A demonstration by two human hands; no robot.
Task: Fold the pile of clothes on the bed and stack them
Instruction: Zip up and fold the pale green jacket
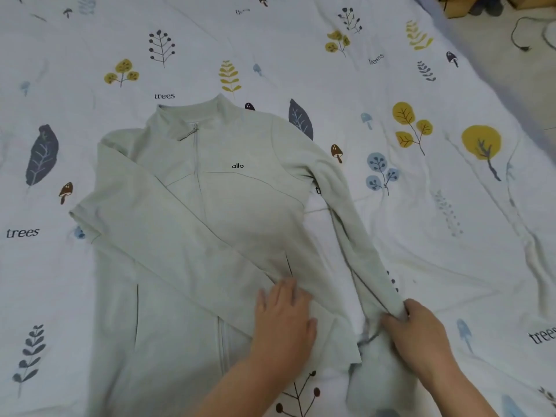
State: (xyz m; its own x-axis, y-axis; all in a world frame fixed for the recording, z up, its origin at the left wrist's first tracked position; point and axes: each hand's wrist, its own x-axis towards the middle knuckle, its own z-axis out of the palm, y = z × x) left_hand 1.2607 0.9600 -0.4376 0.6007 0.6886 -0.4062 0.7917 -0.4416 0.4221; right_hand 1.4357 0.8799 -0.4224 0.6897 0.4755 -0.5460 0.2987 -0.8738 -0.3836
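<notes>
A pale green zip jacket (210,206) lies face up on the bed, collar at the top, with a small black "allo" logo on its chest. One sleeve is folded diagonally across the front toward the lower right. My left hand (282,320) lies flat with straight fingers on that folded sleeve near the jacket's lower right side. The other sleeve (355,230) runs down the jacket's right side, and my right hand (418,332) pinches its lower end, bunching the fabric just above the bedsheet.
The bed is covered by a white sheet (436,221) printed with leaves, trees and mushrooms. The bed's edge runs diagonally at the upper right, with floor (517,70) and a black cable (523,34) beyond it.
</notes>
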